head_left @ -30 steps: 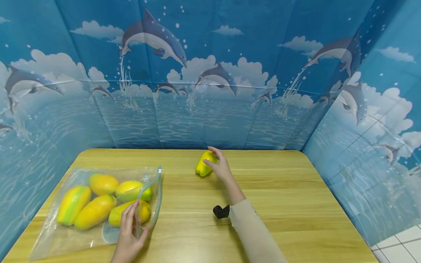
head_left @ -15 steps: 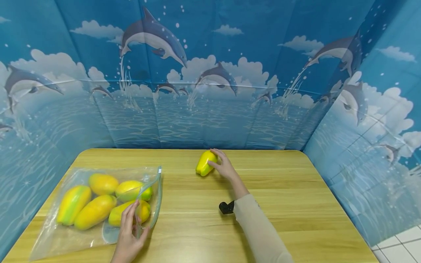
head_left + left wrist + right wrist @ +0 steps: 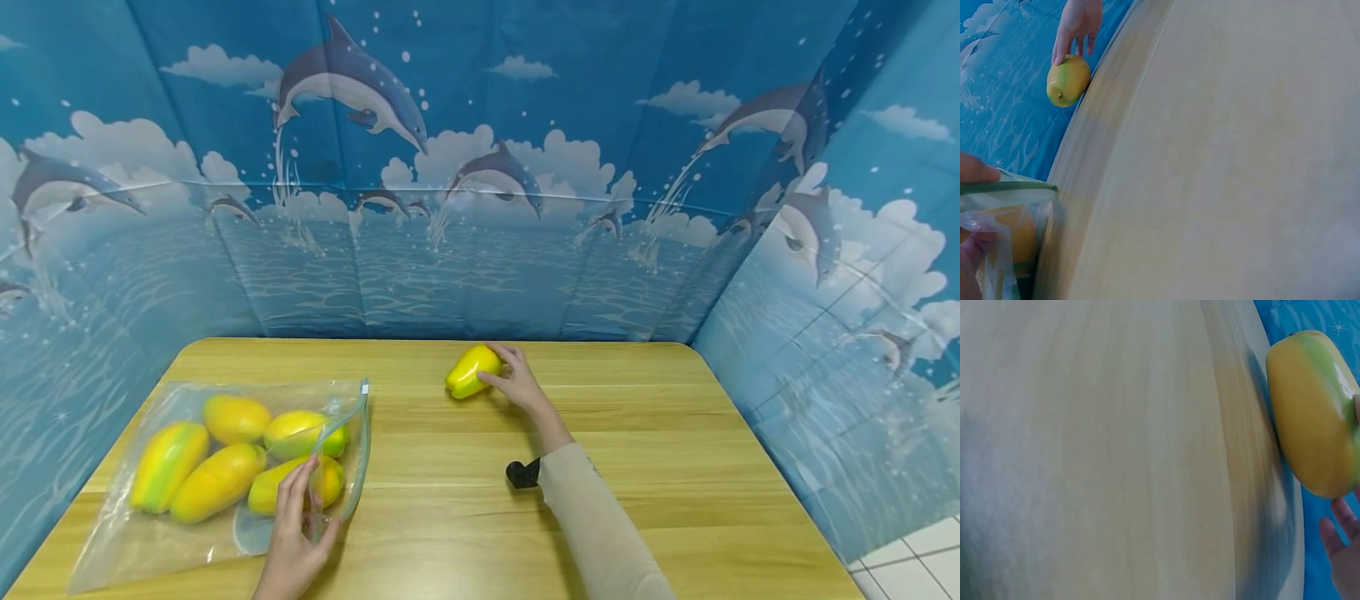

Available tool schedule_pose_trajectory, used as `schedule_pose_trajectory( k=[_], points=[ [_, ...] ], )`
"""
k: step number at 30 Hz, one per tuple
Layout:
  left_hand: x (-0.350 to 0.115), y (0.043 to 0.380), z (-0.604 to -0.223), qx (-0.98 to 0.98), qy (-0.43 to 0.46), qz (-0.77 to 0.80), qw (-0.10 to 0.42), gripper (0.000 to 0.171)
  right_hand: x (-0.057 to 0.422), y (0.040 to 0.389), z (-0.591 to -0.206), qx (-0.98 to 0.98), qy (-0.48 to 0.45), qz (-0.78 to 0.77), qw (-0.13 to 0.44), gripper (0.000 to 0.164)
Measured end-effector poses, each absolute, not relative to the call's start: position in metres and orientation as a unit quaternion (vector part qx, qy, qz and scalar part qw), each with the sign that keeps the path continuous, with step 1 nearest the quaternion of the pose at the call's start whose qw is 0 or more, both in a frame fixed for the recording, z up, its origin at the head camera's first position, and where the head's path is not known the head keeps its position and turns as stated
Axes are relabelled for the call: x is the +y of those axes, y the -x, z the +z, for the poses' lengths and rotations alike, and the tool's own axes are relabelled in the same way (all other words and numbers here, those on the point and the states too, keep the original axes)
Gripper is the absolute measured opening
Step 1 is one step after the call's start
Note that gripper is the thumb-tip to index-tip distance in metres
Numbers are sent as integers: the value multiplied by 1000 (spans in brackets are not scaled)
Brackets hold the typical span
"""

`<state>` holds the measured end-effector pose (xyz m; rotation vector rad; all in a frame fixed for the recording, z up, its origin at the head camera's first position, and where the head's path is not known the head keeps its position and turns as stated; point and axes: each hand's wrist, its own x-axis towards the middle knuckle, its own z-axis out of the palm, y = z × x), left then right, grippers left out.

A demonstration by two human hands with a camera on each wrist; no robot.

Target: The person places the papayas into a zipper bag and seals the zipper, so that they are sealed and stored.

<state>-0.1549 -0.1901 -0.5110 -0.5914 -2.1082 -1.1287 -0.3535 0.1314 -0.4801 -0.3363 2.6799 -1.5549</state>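
Near the far edge of the table, a yellow papaya with a green streak (image 3: 472, 372) is gripped by my right hand (image 3: 522, 385), thumb on the near side and fingers around its far end. The right wrist view shows the papaya (image 3: 1310, 419) large at the right, with fingertips at its lower end. At the front left, my left hand (image 3: 294, 533) holds the mouth of a clear zip bag (image 3: 191, 554). Several similar papayas (image 3: 217, 483) lie inside that bag. In the left wrist view, a finger and the thumb sit at the bag's green-edged mouth (image 3: 1016, 186).
The bag lies flat over the left part of the wooden table (image 3: 637, 433), its opening facing right. A black device (image 3: 522, 474) sticks out at the right sleeve's cuff. Blue dolphin-print curtains (image 3: 480, 250) stand behind the table and along its sides.
My right hand has closed in on the papaya and shifted slightly right, and the papaya has turned a little under it. The left hand and bag stay put.
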Motion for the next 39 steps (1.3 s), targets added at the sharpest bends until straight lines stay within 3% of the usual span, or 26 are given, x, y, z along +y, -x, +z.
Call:
schedule_pose_trajectory(
  k=[14, 27, 39],
  points=[
    [-191, 156, -514, -808, 226, -428, 337, 98, 130, 350, -484, 832, 88, -546, 47, 68],
    [-192, 157, -514, -807, 230, -427, 338, 96, 135, 348, -487, 817, 103, -565, 46, 63],
    [-192, 153, -508, -806, 225, -457, 300, 85, 140, 348, -491, 810, 128, -570, 52, 63]
  ],
)
